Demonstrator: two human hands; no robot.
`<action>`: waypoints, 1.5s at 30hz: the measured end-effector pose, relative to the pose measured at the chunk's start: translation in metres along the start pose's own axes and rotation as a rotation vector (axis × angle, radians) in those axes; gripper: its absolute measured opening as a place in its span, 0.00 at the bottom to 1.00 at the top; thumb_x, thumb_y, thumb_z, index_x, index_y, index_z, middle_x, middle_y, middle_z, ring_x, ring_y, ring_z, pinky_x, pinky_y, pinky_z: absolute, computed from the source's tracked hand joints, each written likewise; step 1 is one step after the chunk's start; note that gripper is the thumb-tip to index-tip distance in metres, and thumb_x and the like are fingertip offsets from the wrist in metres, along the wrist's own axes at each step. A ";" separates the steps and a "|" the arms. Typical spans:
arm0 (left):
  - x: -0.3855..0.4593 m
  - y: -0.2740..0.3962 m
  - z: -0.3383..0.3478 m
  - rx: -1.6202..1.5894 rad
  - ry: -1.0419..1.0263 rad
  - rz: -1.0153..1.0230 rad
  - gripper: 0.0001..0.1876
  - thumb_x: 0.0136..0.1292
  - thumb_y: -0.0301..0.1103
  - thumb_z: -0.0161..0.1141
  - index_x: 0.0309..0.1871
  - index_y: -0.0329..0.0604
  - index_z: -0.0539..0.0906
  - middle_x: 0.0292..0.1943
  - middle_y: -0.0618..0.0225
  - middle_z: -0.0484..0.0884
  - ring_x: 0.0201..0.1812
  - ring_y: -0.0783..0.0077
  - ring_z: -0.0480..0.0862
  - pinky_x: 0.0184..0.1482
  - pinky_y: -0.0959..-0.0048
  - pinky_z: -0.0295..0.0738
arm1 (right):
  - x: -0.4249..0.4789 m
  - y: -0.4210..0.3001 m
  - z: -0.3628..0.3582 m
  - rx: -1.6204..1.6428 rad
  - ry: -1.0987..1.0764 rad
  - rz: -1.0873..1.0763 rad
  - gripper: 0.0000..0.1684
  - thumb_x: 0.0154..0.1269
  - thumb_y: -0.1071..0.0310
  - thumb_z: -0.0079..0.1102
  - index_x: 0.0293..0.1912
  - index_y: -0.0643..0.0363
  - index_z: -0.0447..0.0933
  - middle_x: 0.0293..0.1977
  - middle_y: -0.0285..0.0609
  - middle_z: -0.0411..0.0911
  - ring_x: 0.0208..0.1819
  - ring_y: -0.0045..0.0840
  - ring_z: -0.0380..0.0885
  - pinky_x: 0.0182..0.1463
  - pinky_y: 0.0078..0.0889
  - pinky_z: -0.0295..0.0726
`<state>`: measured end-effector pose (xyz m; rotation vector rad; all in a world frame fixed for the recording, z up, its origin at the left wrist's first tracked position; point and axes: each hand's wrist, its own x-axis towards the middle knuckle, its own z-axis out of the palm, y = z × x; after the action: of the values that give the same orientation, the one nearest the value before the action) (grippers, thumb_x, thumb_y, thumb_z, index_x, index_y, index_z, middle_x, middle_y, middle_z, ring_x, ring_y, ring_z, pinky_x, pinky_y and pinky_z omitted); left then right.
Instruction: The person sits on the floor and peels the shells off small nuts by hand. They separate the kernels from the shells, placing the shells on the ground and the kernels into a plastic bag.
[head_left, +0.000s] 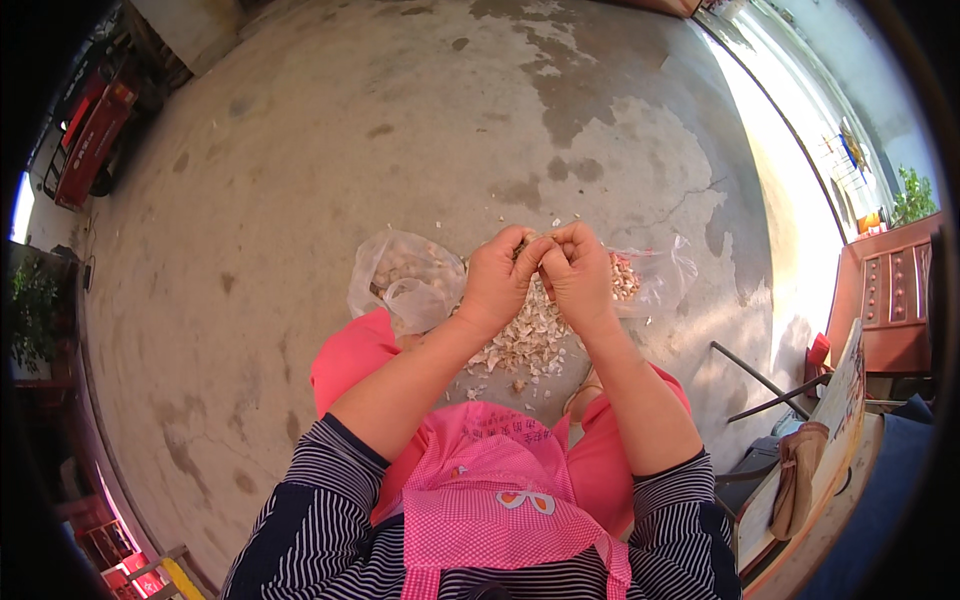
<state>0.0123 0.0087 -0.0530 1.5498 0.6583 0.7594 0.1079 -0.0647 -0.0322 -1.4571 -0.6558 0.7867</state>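
Note:
My left hand and my right hand meet in front of me, fingertips pressed together. Pinched between them is a small tan piece that looks like a peanut, mostly hidden by the fingers. Beneath my hands, broken pale shells lie in a heap on the concrete floor. To the left of my left hand sits a translucent plastic bag of pale lumps that appear to be unshelled peanuts. Beside my right hand, reddish kernels fill part of another clear plastic bag, partly covered by that hand.
A folding stand's metal legs and a board with a brown cloth stand at right. Behind them is a reddish wooden piece of furniture. A red vehicle is at far left. Damp patches mark the concrete floor.

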 end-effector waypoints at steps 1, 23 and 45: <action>0.000 -0.001 0.000 0.041 0.007 0.032 0.11 0.65 0.38 0.58 0.34 0.38 0.77 0.24 0.77 0.74 0.26 0.86 0.70 0.27 0.84 0.67 | -0.001 -0.003 0.001 0.056 -0.013 0.011 0.06 0.60 0.72 0.55 0.35 0.63 0.69 0.19 0.35 0.74 0.17 0.12 0.68 0.17 0.17 0.64; 0.014 0.029 -0.035 -0.554 -0.528 -0.569 0.26 0.65 0.61 0.47 0.32 0.43 0.73 0.16 0.70 0.72 0.13 0.80 0.68 0.16 0.80 0.59 | -0.009 -0.022 -0.005 0.172 -0.199 0.090 0.03 0.64 0.76 0.48 0.37 0.63 0.65 0.27 0.39 0.75 0.19 0.13 0.69 0.20 0.16 0.71; 0.009 0.027 -0.022 -0.395 -0.261 -0.368 0.18 0.66 0.51 0.52 0.36 0.42 0.74 0.25 0.72 0.76 0.18 0.81 0.70 0.19 0.82 0.62 | 0.000 -0.016 -0.014 0.055 -0.180 0.125 0.07 0.69 0.68 0.48 0.38 0.63 0.67 0.24 0.34 0.71 0.23 0.12 0.69 0.23 0.17 0.74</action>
<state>0.0003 0.0266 -0.0242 1.0988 0.5396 0.3713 0.1196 -0.0725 -0.0169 -1.3976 -0.6781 1.0343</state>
